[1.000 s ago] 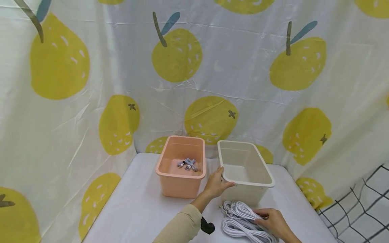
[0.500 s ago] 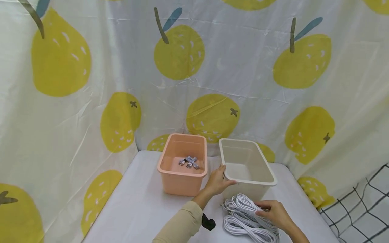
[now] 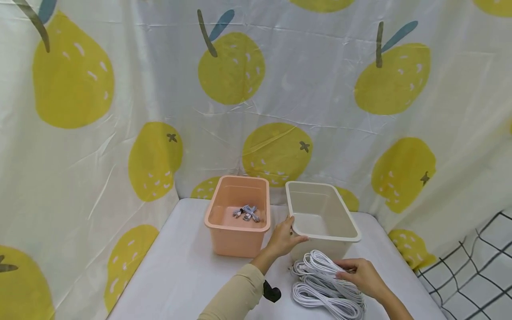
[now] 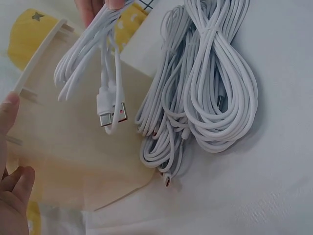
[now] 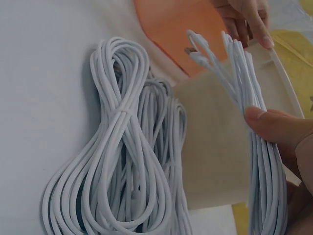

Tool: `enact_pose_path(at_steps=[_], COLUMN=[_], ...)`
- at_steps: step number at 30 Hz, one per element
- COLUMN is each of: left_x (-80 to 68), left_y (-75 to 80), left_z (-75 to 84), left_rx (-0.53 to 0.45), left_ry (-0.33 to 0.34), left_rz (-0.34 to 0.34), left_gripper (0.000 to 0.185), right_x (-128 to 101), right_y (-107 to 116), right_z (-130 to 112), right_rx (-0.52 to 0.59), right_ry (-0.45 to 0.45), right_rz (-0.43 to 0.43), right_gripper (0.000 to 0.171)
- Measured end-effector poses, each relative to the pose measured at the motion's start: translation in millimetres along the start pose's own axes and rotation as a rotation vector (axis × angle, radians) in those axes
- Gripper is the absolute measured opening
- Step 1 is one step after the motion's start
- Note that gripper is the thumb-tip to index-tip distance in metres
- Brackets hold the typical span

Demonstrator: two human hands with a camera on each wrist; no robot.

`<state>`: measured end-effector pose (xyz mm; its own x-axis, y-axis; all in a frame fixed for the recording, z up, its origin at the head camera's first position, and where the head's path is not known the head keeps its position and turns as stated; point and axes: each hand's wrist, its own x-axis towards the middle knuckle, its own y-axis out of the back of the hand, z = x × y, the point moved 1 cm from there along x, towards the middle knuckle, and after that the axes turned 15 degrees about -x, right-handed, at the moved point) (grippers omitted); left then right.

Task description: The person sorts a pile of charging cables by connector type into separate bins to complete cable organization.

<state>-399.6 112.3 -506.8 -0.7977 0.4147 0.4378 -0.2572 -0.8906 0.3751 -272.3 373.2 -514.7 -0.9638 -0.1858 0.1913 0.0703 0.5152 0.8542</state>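
My right hand (image 3: 366, 278) pinches a bundled white USB cable (image 4: 90, 49) between thumb and fingers, raised above the other cables. Its metal USB plugs (image 4: 113, 116) hang down in the left wrist view. Below it, several coiled white cables (image 3: 324, 300) lie heaped on the table, each gathered at its middle. With my left hand (image 3: 284, 238) I hold the near left corner of the cream bin (image 3: 326, 238), the thumb along its front below the rim. No contents show inside this bin from the head view.
Left of the cream bin stands a peach bin (image 3: 238, 242) with small bundled cables (image 3: 246, 213) inside. A black object (image 3: 272, 293) is beside my left sleeve. Behind the white table (image 3: 192, 275) hangs a fruit-print curtain (image 3: 216, 151); a wire grid (image 3: 472, 271) stands right.
My right hand has lifted the bundled cable slightly off the heap, toward the cream bin's front. My left hand stays at the bin's corner. The head view has shifted a little.
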Motion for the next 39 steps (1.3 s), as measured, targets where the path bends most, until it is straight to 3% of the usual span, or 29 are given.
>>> enact_pose_path(at_steps=[9,19,39], left_x=[-0.1,-1.6,-1.5], left_y=[1.1,2.2,2.6], left_z=[2.7,-1.0,0.8], left_rx=[-0.013,0.0,0.021], left_ry=[0.033,0.025,0.019], left_rz=[-0.016,-0.017,-0.025], left_gripper=[0.086,0.086,0.083], right_x=[2,12,66], right_y=[23,51,106], right_z=[-12,-28,-37], right_rx=[-0.003,0.016,-0.117], right_ry=[0.057,0.138,-0.035], right_rz=[0.018,0.058,0.204], right_gripper=[0.036,0.032,0.039])
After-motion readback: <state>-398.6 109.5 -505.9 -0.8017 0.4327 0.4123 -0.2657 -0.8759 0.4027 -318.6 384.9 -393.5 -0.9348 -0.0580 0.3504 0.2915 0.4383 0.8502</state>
